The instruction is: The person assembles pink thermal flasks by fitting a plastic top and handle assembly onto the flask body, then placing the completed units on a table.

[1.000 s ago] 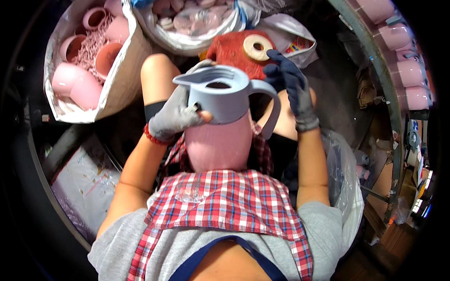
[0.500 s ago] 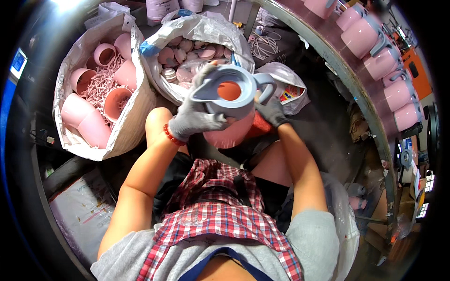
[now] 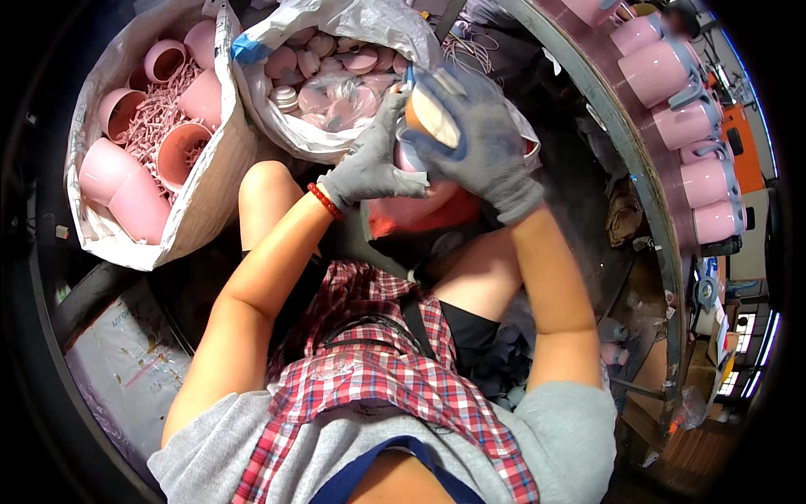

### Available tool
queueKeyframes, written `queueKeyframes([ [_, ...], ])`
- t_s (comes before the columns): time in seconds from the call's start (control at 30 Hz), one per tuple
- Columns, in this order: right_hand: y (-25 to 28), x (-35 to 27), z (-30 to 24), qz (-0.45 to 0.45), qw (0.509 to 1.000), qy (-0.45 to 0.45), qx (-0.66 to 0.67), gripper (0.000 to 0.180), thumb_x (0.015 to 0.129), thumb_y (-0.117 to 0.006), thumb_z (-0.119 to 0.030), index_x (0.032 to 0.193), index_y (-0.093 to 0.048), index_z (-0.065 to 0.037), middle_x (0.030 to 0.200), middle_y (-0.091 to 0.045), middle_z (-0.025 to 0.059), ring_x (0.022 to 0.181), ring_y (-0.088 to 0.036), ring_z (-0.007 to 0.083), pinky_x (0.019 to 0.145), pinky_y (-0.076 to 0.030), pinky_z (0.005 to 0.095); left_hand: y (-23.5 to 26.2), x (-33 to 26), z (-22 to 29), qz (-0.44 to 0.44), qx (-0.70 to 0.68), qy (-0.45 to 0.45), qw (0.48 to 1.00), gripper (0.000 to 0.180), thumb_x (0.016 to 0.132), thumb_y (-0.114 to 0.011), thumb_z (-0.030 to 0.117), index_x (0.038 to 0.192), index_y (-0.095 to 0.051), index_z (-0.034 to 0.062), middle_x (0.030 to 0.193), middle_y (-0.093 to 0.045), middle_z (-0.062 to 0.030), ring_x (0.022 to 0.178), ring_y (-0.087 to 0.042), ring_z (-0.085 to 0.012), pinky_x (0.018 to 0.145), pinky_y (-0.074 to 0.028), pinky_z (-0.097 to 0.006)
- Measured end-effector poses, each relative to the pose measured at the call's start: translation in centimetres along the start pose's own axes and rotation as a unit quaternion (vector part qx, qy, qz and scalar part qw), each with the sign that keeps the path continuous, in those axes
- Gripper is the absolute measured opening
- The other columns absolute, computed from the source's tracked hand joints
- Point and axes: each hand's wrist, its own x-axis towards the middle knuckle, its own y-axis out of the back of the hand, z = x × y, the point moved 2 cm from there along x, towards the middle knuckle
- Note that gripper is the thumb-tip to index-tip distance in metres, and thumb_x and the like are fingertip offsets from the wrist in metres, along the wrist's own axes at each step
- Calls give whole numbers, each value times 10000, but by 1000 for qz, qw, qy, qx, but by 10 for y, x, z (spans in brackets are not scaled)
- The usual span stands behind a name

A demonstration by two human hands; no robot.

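Note:
Both hands, in grey gloves, are at a pink jug [image 3: 403, 208] with a blue-grey collar, in front of my knees. My left hand [image 3: 369, 168] grips the jug from the left, its thumb across the near side. My right hand [image 3: 483, 143], smeared by motion, lies over the top and right of the jug. Its fingers and thumb bracket the opening, where orange and a cream-coloured oval [image 3: 435, 119] show; I cannot tell whether that oval is the lit inside or a separate piece. The handle is hidden. A red piece [image 3: 384, 223] sits beneath the jug.
At left a white woven sack [image 3: 227, 181] holds pink cups and small pink parts. Beside it another sack [image 3: 315, 151] holds round pink lids and white rings. Several pink jugs [image 3: 659, 67] with blue-grey handles line the curved bench [image 3: 621, 130] at right. Cables [image 3: 470, 50] lie behind.
The jug's top has turned and tilted, and its spout and handle no longer show. My right hand has come up from behind the jug onto its top. The view has shifted a little.

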Motion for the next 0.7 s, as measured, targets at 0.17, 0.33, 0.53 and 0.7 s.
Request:
queueKeyframes([
  [0.17,-34,-20,2,-65,996,-43,-36,661,728,-676,-525,1272,-546,-174,1263,-509,112,1136,-495,309,888,-440,458,5,-13,14,-4,84,14,996,1174,567,-787,404,1435,-139,-49,1441,-277,-257,1358,-260,-382,1125,-213,-384],
  [0.33,-12,-21,9,-39,985,-80,149,677,714,-762,-386,1263,-525,-67,1277,-510,149,1097,-539,343,911,-445,421,3,-20,25,9,48,28,998,1033,562,-782,392,1390,-302,2,1329,-425,-239,1272,-397,-377,1064,-321,-383],
  [0.53,-47,-81,56,142,860,-284,401,530,856,-675,-160,1289,-446,43,1283,-506,156,1125,-527,239,992,-403,336,48,-57,29,150,-105,117,976,894,649,-812,218,1357,-307,13,1271,-439,-99,1161,-460,-192,985,-399,-299],
  [0.7,-148,-146,60,-20,916,-363,171,652,738,-756,-343,1258,-509,-36,1196,-563,190,1102,-532,361,944,-420,411,75,-80,0,299,-249,176,904,548,792,-727,132,1257,-444,68,1105,-527,-20,980,-516,-106,807,-466,-244],
])
